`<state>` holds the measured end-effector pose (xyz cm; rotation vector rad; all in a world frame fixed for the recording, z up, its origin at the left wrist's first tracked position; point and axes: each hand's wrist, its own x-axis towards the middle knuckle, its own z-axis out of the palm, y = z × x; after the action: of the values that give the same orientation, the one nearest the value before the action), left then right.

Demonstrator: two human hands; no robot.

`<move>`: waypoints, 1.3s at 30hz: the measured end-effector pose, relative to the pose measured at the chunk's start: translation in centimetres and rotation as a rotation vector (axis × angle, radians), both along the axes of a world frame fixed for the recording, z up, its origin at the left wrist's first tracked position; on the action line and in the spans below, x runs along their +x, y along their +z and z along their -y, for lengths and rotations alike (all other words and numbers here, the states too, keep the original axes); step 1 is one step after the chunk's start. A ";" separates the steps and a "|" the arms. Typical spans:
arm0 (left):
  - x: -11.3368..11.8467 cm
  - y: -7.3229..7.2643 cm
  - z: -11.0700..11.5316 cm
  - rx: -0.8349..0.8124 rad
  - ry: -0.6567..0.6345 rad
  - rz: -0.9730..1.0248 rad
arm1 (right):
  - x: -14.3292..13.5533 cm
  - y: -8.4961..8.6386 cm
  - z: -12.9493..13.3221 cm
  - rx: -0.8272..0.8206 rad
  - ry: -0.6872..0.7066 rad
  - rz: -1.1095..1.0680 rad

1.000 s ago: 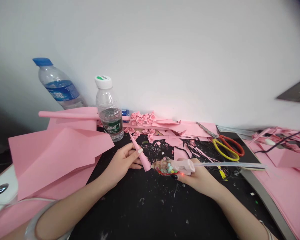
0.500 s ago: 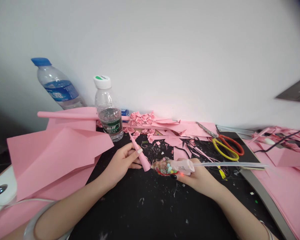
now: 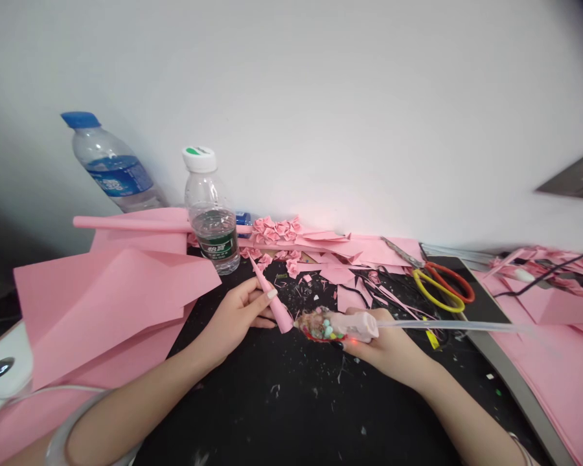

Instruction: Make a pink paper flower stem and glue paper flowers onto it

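Note:
Between thumb and fingers my left hand (image 3: 243, 314) pinches a slim pink paper cone (image 3: 273, 301), its narrow tip up and to the left, its wide end down and to the right. My right hand (image 3: 386, 340) is wrapped round a decorated glue gun (image 3: 352, 325) with a glowing red light. A long translucent glue stick (image 3: 447, 325) sticks out of the gun's back to the right. The gun's nozzle is at the wide end of the cone; whether they touch is hard to tell.
Two bottles, one blue-capped (image 3: 119, 175) and one white-capped (image 3: 216, 233), stand at the back left. Pink sheets (image 3: 111, 304) lie left. Paper roses (image 3: 274, 230) and scissors (image 3: 437, 285) lie behind my hands. Scraps litter the black tabletop (image 3: 291, 408).
The rear end of the glue gun and its glue stick have tilted slightly downward. My left hand and the cone look nearly the same.

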<state>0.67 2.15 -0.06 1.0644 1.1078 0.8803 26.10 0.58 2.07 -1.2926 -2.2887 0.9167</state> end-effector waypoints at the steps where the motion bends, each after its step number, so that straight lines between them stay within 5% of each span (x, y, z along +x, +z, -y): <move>1: 0.0 0.0 0.0 0.002 0.001 0.002 | 0.0 0.2 0.1 0.020 -0.003 0.028; 13: -0.3 0.7 0.2 0.044 0.067 0.167 | 0.7 1.1 -0.1 0.286 -0.078 0.363; 22: -0.4 0.6 0.0 0.046 0.089 0.210 | 0.9 1.2 -0.9 0.380 -0.046 0.242; 26: -0.2 0.5 0.0 0.043 0.038 0.151 | -0.9 2.3 -2.7 0.446 -0.121 0.102; 30: -0.1 0.5 0.1 0.021 0.029 0.081 | -4.2 2.8 -5.2 0.411 -0.101 0.202; 39: -0.2 0.4 0.1 0.021 0.010 0.049 | -8.6 1.1 -8.8 0.400 -0.144 0.435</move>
<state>0.51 2.07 0.39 1.0507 1.0657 0.9230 17.54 9.42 3.13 -1.5517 -2.4735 0.1152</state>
